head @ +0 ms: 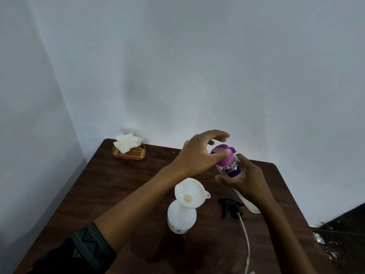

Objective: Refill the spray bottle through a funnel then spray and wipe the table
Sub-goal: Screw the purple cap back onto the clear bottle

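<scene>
A white spray bottle stands on the dark wooden table with a white funnel seated in its neck. Its black trigger head with a long white tube lies on the table to the right. My right hand grips the body of a clear water bottle with a purple label, held tilted above the table. My left hand is over its purple cap, thumb pressed against the cap's side and fingers arched above it.
A gold wire holder with white tissues sits at the table's far left corner against the pale wall. The table's right edge drops to a dark floor with scattered debris. A pale flat object lies under my right wrist.
</scene>
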The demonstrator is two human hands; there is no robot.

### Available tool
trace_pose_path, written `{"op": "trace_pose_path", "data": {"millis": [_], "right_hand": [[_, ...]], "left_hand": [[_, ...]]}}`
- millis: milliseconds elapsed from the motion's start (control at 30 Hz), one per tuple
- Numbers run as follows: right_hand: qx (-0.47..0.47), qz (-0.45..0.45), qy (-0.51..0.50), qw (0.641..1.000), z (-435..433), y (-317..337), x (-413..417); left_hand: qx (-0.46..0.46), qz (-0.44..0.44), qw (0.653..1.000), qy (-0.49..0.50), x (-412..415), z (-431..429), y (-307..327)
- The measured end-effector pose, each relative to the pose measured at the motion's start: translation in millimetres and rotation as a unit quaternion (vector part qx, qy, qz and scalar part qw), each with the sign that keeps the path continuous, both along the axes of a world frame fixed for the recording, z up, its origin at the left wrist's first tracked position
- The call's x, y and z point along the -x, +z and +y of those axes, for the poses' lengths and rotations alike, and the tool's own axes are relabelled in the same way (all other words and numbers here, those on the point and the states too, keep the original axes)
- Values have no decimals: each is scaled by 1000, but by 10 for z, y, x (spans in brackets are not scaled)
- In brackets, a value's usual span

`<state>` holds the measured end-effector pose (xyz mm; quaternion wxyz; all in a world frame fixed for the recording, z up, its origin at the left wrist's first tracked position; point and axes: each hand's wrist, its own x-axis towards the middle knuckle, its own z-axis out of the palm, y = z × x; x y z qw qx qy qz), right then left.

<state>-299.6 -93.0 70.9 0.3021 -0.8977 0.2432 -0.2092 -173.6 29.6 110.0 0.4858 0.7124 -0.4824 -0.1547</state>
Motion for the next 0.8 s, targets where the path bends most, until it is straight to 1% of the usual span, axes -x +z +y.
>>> {"op": "trace_pose_path", "data": {"millis": [67,100,200,300,533,800], "right_hand": [[5,-17,-4,1000,-11,0,-2],[9,-20,-4,1000,-16,0,-4],[24,-24,3,999,-32,14,-18],[34,-26,9,999,-24,63,-32],[27,-45,26,998,-45,89,-103],[-2,-32,55,998,-92,36,-193]], "left_hand": [[-37,-52,998,0,-24,-14,-6],[-47,-56,997,-11,-34,-19,-10],[-21,-35,998,-38,-66,-29,-15],[-2,-40,997,-62,-121,1,1],[18,-109,991,-74,-253,-2,70],[24,-139,986,-92,-341,-1,4]]}}
